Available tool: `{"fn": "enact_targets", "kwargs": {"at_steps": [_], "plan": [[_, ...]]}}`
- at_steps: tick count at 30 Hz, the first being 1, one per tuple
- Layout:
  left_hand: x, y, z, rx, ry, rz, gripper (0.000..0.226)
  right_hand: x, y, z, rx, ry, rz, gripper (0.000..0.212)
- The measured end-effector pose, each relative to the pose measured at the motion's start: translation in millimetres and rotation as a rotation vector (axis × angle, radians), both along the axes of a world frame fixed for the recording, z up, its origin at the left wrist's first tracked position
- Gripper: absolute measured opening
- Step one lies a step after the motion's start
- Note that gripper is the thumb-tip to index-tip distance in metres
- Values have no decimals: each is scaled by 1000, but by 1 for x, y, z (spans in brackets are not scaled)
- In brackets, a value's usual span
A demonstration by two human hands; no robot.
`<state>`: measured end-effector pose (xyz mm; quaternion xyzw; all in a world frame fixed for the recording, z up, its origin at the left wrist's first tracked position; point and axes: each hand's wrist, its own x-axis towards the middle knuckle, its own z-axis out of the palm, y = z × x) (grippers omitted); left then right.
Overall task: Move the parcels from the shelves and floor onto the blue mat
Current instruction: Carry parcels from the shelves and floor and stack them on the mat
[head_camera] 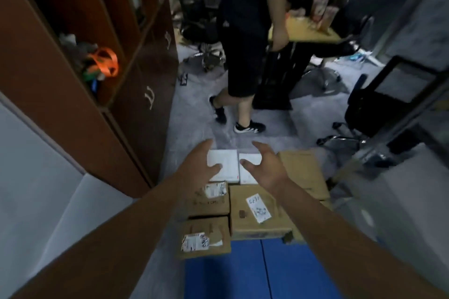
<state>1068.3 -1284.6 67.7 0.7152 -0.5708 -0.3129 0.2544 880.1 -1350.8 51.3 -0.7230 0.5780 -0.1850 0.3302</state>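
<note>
You are, as I read it, setting up a pick. Your left hand point(201, 165) and right hand point(266, 167) are hovering on either side of two parcels lying side by side on the grey floor point(189, 116), beyond the far edge of the blue mat point(243, 272).

The fingers of both hands are spreading wide and holding nothing. The left thumb is lying over the left white parcel point(228, 164) and the right thumb over the right white parcel point(251, 158), but I cannot tell whether either is touching.

The cardboard parcels point(257, 213) are sitting between you and that pair, the nearest ones overlapping the mat's far edge.

Next you are probably needing to close both hands on the outer sides of the white pair. Then you are lifting them together and carrying them back over the cardboard to the bare blue.
</note>
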Motion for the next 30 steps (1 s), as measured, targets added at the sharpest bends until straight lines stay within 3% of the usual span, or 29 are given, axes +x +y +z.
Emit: {"fn": "enact_targets", "kwargs": {"at_steps": [6, 11, 21, 30], "plan": [[-75, 6, 130, -168, -66, -236, 77, -71, 35, 141, -184, 128, -39, 70], [-132, 15, 202, -269, -113, -478, 81, -138, 85, 210, -254, 198, -249, 74], [-253, 97, 258, -405, -115, -971, 78, -238, 287, 264, -280, 363, -760, 72], [-403, 296, 280, -550, -28, -1459, 79, -310, 549, 288, -273, 438, -1252, 71]]}}
